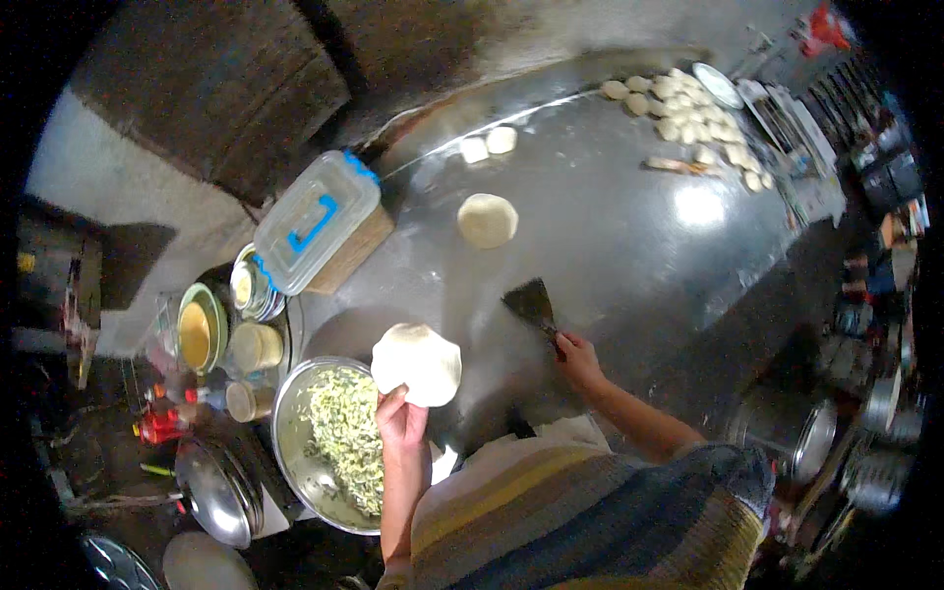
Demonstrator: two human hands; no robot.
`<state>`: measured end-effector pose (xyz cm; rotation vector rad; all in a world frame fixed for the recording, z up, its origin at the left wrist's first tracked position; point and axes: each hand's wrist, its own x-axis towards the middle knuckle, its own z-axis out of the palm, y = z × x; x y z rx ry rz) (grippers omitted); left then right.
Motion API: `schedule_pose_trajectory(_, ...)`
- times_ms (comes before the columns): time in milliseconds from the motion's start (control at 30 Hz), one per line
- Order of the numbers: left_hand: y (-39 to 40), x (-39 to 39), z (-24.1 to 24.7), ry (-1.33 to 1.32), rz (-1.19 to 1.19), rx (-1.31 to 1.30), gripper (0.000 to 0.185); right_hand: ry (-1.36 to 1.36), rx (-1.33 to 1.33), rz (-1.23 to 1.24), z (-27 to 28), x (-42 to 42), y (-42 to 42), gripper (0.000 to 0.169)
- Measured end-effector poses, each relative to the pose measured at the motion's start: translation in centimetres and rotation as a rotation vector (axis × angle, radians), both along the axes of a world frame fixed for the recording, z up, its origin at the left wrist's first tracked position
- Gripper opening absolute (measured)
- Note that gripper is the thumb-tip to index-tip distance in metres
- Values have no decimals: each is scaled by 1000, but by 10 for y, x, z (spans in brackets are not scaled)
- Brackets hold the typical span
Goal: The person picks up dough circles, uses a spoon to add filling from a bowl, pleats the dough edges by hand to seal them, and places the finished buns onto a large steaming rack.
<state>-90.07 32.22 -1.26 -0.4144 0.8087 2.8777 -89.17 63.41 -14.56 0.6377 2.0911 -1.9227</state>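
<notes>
My left hand (403,418) grips the lower edge of a round, flat sheet of pale dough (417,363), held above the metal work table (605,243). A steel bowl (295,472) of shredded green and white filling (346,435) stands beside that wrist, partly behind the forearm. In my right hand (581,360) is the handle of a broad, dark scraper (529,301), its blade over the table. Farther up, another flat dough round (487,220) lies on the metal. Two small dough pieces (488,144) sit beyond it near the far edge.
Many small dough pieces (689,110) cluster at the far right, beside a white plate (717,85) and a wooden rolling pin (682,167). A lidded plastic box (317,221) with blue clips stands at left. Jars (256,346), a bowl (200,328) and a metal lid (214,490) crowd the left side.
</notes>
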Motion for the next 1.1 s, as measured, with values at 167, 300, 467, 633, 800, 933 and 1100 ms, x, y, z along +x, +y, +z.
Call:
schedule_pose_trajectory(167,-10,10,31,-21,81,231,69,-36,-337,-195,-31,-117,-45,21)
schedule_pose_trajectory(300,-12,13,30,-96,78,282,62,39,-217,-366,-26,-230,-74,25)
schedule_pose_trajectory(467,-38,64,28,-9,60,228,43,81,-163,-90,-27,-177,-71,27)
schedule_pose_trajectory(633,-30,82,37,36,-57,129,35,451,-65,250,-26,-87,-57,32)
schedule_pose_trajectory(800,-39,123,32,-25,-195,-876,47,-124,-414,844,105,-2,-178,35)
schedule_pose_trajectory(933,-75,177,74,122,103,-329,52,102,-515,863,174,46,-229,37)
schedule_pose_trajectory(1100,-88,201,-13,40,644,-851,36,461,-136,1001,159,84,-289,25)
